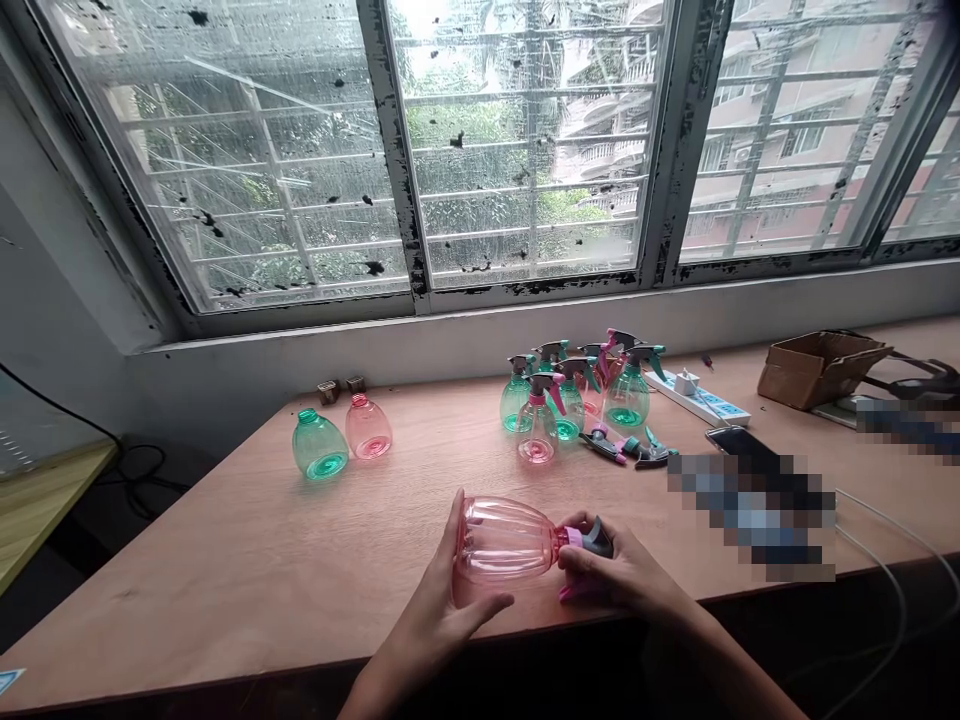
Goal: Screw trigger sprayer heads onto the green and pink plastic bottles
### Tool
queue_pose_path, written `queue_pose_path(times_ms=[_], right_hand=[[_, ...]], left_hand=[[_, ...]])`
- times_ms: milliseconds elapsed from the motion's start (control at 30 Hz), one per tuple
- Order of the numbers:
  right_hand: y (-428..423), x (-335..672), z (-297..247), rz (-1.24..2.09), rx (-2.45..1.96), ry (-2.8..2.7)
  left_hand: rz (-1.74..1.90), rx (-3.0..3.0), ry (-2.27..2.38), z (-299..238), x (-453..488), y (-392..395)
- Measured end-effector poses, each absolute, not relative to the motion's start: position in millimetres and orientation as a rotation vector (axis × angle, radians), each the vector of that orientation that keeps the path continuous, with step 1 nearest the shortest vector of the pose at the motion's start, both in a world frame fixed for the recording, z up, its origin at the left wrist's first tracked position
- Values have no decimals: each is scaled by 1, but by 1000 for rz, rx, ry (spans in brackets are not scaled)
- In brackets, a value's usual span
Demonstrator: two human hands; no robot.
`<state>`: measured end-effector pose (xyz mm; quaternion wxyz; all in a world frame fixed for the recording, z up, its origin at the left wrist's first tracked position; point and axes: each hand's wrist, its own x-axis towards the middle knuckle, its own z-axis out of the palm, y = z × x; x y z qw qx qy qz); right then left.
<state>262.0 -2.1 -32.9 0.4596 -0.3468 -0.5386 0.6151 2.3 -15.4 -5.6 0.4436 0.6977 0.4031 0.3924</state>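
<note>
A clear pink spray bottle (506, 540) lies on its side between my hands, just above the table's front part. My left hand (446, 595) cups its base, palm against the bottom and thumb stretched along the near side. At the neck, my right hand (619, 570) is closed around the dark grey trigger sprayer head (598, 538), whose pink collar meets the bottle's mouth. Part of the head is hidden by the fingers. Beyond, a headless green bottle (320, 447) and a headless pink bottle (369, 430) stand at left. Two loose sprayer heads (654, 455) lie at right.
Several green and pink spray bottles (536, 435) with heads stand grouped at the back. Right of them are a white power strip (701, 400), a dark phone (750, 452) and an open cardboard box (817, 372). White cables (896, 580) hang over the front edge.
</note>
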Motion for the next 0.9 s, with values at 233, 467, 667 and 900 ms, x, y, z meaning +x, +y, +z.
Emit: queue_pose_path(times_ms=[233,467,667,900], right_hand=[[-3,262,-33,1563,-820,-1305],[-1,262,-37,1551,-827,-1316],[0,263,-38,1544,-826,-1322],[1,263,-38,1461,-858,-1316]], left_hand=[[982,1734,1024,-9,0,-12],[945,1712,1028,-10,-1,-12],[993,1681,1017,-5,1,-14],[937,1658,977,-9,-1,-12]])
